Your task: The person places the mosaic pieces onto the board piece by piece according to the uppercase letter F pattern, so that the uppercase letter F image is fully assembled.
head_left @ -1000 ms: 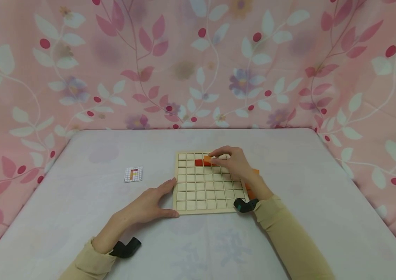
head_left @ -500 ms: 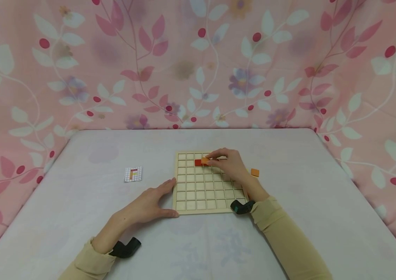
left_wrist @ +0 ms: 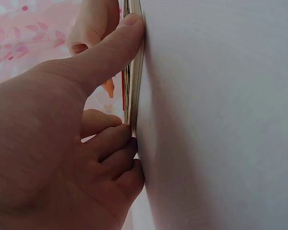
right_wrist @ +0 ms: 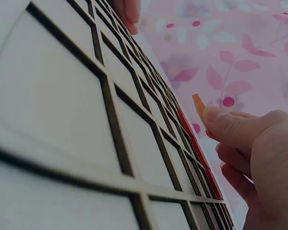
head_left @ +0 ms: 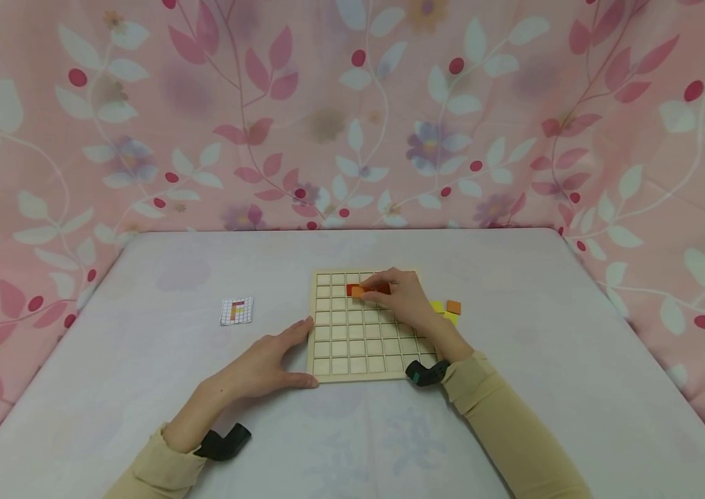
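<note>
A wooden grid board (head_left: 349, 378) lies mid-table, with red tiles (head_left: 384, 287) in a row near its far side. Between thumb and index finger, my right hand (head_left: 407, 299) pinches an orange tile (head_left: 358, 293). That tile overlaps the red row's left end in the head view; the right wrist view shows the orange tile (right_wrist: 198, 103) raised off the board face. My left hand (head_left: 258, 366) rests at the board's left side, fingers extended against the edge and thumb at the near-left corner. In the left wrist view the thumb (left_wrist: 120, 45) touches the board's edge.
Left of the board lies a small card (head_left: 236, 311) printed with a coloured grid pattern. Right of the board, partly behind my right forearm, are yellow tiles (head_left: 450, 318) and a loose orange tile (head_left: 454, 307). A pink floral cloth (head_left: 327, 125) hangs behind the table.
My right hand has moved left and slightly nearer with the orange tile, from over the middle of the red row to its left end. Yellow tiles have come into sight. The left hand stays put.
</note>
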{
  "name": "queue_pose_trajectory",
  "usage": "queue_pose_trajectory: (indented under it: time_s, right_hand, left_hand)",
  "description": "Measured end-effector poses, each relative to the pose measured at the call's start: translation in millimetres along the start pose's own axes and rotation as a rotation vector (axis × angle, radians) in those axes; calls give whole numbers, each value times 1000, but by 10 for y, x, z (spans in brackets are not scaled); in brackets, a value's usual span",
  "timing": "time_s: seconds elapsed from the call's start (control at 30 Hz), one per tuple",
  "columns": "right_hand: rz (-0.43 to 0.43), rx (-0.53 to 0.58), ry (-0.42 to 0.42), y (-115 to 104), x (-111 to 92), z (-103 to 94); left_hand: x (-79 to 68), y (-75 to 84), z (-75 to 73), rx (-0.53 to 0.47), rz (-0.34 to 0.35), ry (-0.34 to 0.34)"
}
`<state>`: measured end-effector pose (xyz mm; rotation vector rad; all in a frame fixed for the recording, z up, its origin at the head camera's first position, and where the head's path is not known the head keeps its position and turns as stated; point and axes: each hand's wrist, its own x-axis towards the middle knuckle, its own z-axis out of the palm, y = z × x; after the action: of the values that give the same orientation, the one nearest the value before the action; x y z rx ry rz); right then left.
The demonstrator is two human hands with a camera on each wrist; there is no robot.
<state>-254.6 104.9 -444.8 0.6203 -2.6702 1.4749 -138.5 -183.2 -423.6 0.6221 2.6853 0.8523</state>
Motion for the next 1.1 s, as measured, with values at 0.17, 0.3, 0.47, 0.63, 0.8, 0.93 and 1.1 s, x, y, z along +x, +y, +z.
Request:
queue_pose_trajectory:
  time_s: [0.17, 0.3, 0.47, 0.63, 0.8, 0.93, 1.1]
  right_hand:
    - [-6, -19, -14, -6, -16, 44]
    - [-12, -66, -17, -7, -16, 59]
    - [-18, -75, -20, -8, -22, 81]
    - [-40, -74, -31, 14, -30, 104]
    - [-61, -77, -36, 14, -38, 109]
    - [-64, -81, -42, 7, -45, 103]
    - [-68, -85, -43, 4, -44, 97]
  left_hand:
    - [0, 4, -1, -9, -3, -3]
    - [1, 9, 0, -11, -8, -6]
    - [2, 20, -2, -10, -18, -11]
    - [2, 24, -7, -10, -31, -13]
    - [6, 17, -3, -3, -45, -17]
    - [16, 6, 6, -6, -49, -22]
    - [14, 1, 4, -3, -43, -18]
